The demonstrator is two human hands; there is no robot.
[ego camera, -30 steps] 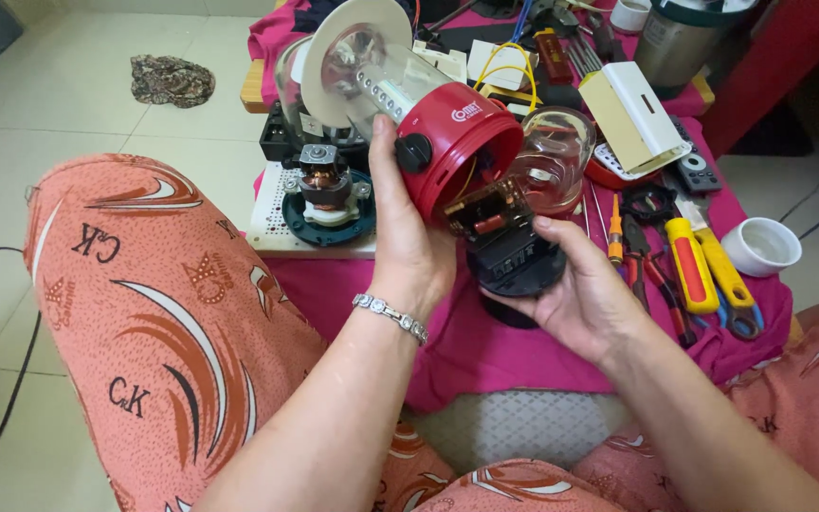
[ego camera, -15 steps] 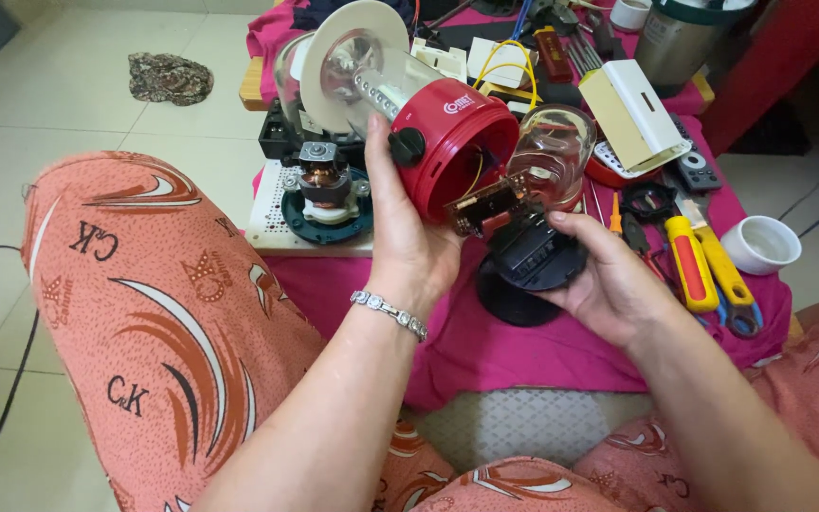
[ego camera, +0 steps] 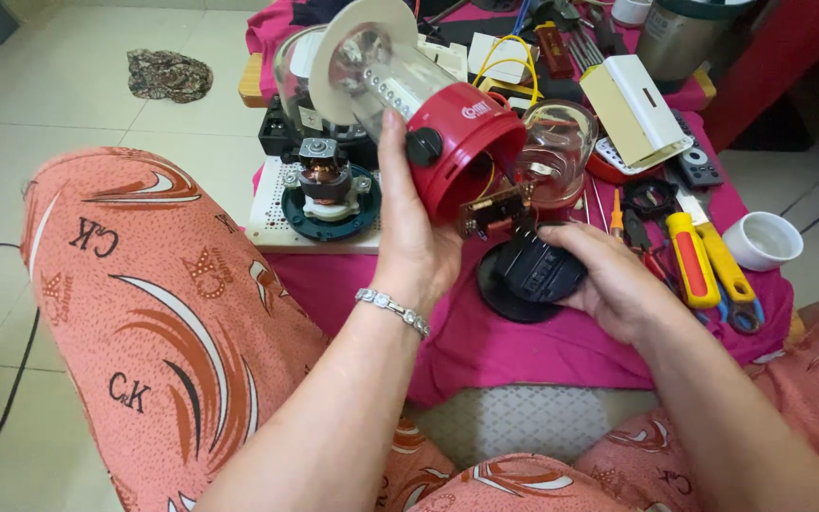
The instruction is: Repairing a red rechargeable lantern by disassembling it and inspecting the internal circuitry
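Note:
My left hand (ego camera: pixel 414 242) grips a red lantern (ego camera: pixel 447 142) with a clear tube and a white round cap, tilted with its open red base toward me. A small circuit board (ego camera: pixel 495 209) hangs out of that base on wires. My right hand (ego camera: pixel 609 280) holds a black base part (ego camera: pixel 537 270) low over the pink cloth (ego camera: pixel 523 341), just below the circuit board and apart from the lantern.
A motor on a teal plate (ego camera: pixel 329 194) sits on a white board to the left. A clear jar (ego camera: pixel 556 147), a red and yellow pliers (ego camera: pixel 708 270), a white cup (ego camera: pixel 760 237), a white box (ego camera: pixel 632 109) and a steel pot (ego camera: pixel 684 38) crowd the low table. My patterned knee (ego camera: pixel 154 284) is at left.
My right hand has pulled the black base part down and away from the red lantern's open end, lowering it to the cloth. The circuit board now hangs exposed.

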